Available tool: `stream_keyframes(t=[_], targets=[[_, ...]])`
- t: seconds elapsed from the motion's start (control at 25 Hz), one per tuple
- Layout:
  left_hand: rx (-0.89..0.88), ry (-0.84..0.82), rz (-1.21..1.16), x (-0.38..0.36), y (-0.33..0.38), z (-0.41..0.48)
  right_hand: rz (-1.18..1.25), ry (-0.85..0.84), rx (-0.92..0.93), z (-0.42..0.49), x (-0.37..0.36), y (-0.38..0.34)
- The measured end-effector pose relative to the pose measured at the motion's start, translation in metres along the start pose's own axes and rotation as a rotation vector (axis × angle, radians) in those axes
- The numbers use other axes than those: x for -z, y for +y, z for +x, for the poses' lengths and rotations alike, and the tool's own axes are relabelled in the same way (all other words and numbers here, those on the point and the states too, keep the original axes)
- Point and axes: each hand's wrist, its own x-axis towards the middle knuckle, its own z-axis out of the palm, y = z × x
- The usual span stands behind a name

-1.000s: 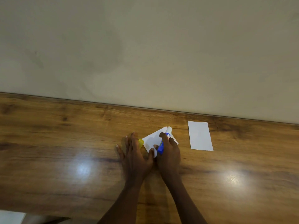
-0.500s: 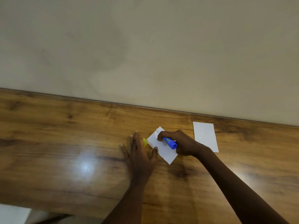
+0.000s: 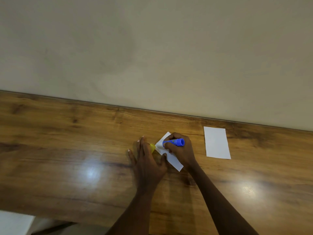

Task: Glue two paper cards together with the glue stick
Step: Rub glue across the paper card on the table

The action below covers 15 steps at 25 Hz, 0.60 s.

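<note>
A white paper card [image 3: 174,161] lies slanted on the wooden table [image 3: 67,150]. My right hand [image 3: 182,150] grips a blue glue stick [image 3: 174,142], lying nearly flat with its tip pointing left onto the card. My left hand [image 3: 147,164] rests flat beside the card, thumb on its lower left edge, fingers spread. A yellow cap [image 3: 152,147] peeks out from under my left fingers; whether they grip it I cannot tell. A second white card [image 3: 216,143] lies flat to the right, untouched.
A beige wall [image 3: 152,48] rises right behind the table's far edge. The table's near edge runs along the bottom left, with a white surface [image 3: 13,223] below it. Bright light glare sits on the wood at left and right.
My right hand with the glue stick swung from upright over the card to lying sideways across its upper part. The left hand stayed pressed beside the card.
</note>
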Motion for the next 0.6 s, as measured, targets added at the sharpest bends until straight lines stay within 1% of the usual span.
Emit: stream_keyframes(t=[0.08, 0.2, 0.24, 0.44, 0.6], targets=[[-0.006, -0.003, -0.002, 0.0, 0.0, 0.001, -0.071, -0.016, 0.032, 0.0, -0.001, 0.002], [-0.014, -0.019, -0.015, 0.001, -0.001, 0.001, -0.105, -0.066, 0.092, -0.001, -0.003, 0.003], [-0.015, -0.017, -0.02, 0.001, -0.001, 0.001, -0.117, -0.058, 0.105, -0.001, -0.002, 0.003], [-0.008, 0.004, 0.01, 0.0, 0.001, 0.0, -0.135, 0.08, 0.056, 0.007, 0.014, 0.006], [0.007, -0.014, 0.013, -0.002, -0.001, 0.001, -0.178, 0.153, 0.045, 0.017, 0.022, 0.009]])
